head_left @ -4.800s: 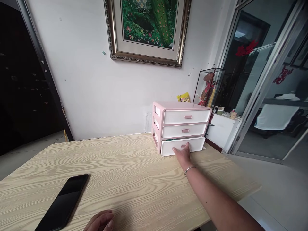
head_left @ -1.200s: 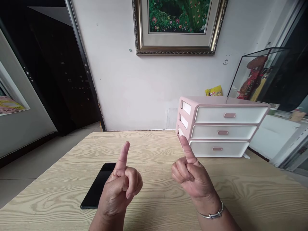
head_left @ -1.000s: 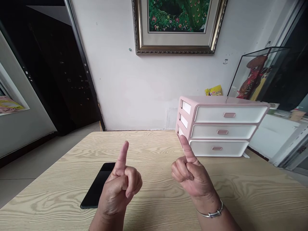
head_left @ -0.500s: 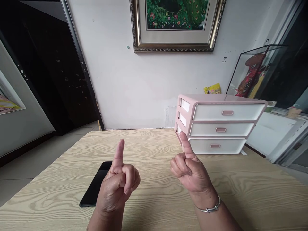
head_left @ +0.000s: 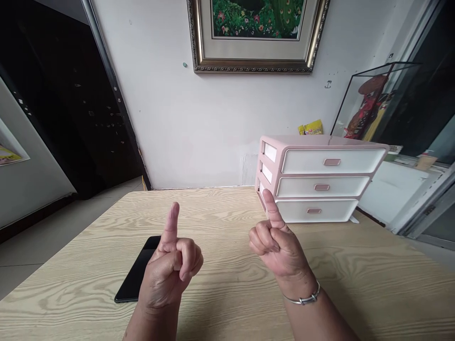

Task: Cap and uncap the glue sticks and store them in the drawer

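Observation:
My left hand [head_left: 168,272] is raised over the table with its index finger pointing up and the other fingers curled into the palm, nothing held. Behind it lies a flat black tablet [head_left: 137,274], partly covered by the hand. On the right, my right hand [head_left: 279,246] makes the same shape, index finger up and the rest folded, also without an object. A silver bangle [head_left: 304,300] circles that wrist. Beyond the right fingertip stands a pink and white drawer box [head_left: 322,161] with three closed drawers; the finger overlaps its lower left corner in view.
The wood-grain table [head_left: 227,293] reaches back to a white wall with a framed picture [head_left: 252,64]. Behind the drawer box's top shows a yellow packet [head_left: 312,127]. A glass case [head_left: 369,102] with a figure in it stands at the right. A dark doorway [head_left: 71,109] is at the left.
The whole view has shifted a little, so the furniture and hands appear slightly further left and up. Both hands keep the same pointing pose.

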Action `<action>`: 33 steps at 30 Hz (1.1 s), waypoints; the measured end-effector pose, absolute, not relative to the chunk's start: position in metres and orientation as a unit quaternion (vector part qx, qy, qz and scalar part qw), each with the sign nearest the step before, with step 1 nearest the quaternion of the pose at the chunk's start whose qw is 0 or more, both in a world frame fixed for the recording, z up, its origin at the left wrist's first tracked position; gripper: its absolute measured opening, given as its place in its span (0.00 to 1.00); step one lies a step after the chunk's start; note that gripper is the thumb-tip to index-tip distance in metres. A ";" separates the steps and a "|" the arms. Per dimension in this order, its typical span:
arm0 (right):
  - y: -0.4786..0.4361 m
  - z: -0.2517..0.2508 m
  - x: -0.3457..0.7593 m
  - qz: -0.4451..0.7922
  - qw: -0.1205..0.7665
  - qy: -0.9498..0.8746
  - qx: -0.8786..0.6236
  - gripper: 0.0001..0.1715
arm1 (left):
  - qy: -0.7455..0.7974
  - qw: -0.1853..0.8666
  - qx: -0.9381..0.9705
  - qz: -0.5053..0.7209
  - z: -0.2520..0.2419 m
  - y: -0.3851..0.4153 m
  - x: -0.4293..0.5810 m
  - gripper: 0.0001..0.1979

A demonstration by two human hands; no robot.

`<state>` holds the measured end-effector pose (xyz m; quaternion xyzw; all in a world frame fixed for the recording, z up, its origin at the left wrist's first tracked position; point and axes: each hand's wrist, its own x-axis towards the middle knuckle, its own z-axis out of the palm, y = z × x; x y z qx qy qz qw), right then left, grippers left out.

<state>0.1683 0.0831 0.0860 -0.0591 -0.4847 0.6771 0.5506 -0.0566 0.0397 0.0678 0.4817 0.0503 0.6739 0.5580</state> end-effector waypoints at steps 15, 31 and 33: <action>0.084 0.087 0.166 0.675 0.554 -0.482 -0.072 0.48 | 0.068 0.552 0.485 0.675 0.069 0.041 -0.057 0.48; 0.146 0.032 0.155 0.603 0.640 -0.217 -0.424 0.30 | 0.580 0.357 0.589 0.435 0.032 0.086 -0.047 0.22; 0.158 0.016 0.166 0.596 0.644 -0.178 -0.446 0.26 | 0.594 0.323 0.642 0.361 0.028 0.086 -0.041 0.22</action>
